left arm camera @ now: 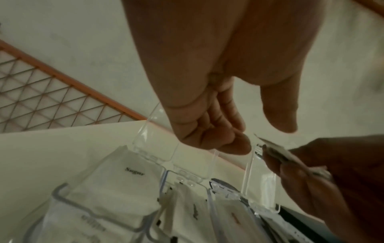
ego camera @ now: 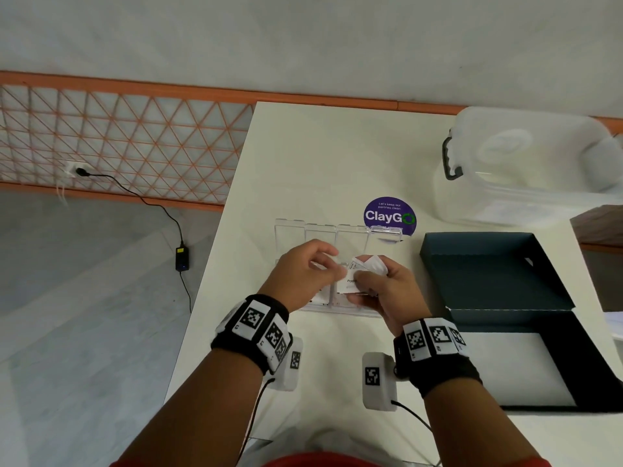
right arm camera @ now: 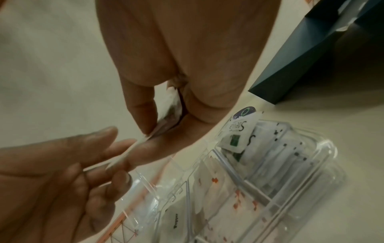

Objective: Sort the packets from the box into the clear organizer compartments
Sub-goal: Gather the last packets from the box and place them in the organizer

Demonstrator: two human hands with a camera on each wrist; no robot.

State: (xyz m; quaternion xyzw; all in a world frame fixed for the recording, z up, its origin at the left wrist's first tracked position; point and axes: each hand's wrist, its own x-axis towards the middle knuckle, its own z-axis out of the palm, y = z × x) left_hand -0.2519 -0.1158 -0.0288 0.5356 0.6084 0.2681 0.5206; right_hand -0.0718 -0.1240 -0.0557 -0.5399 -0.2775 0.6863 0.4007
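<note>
— Packets (ego camera: 362,273), where are they held?

— The right hand (ego camera: 387,291) holds a small bunch of white packets between its thumb and its fingers, above the clear organizer (ego camera: 337,237). The left hand (ego camera: 303,274) is just beside, its fingers half curled. In the right wrist view its fingertips (right arm camera: 116,148) meet the edge of one packet, but I cannot tell if they pinch it.

— And the organizer, what is in it?

— It stands on the white table (ego camera: 320,156) with its lids up. The compartments contain white packets already. In the left wrist view one packet reads "Sugar" (left arm camera: 134,171). In the right wrist view one compartment has packets with orange marks (right arm camera: 234,195), and another has packets with black marks (right arm camera: 276,157).

— The box?

— The dark box (ego camera: 488,264) lies open at the right of the organizer, near it but apart. Its inside looks bare where I can see. Behind it stands a translucent tub (ego camera: 526,163) with its lid on; its content is not clear.
</note>
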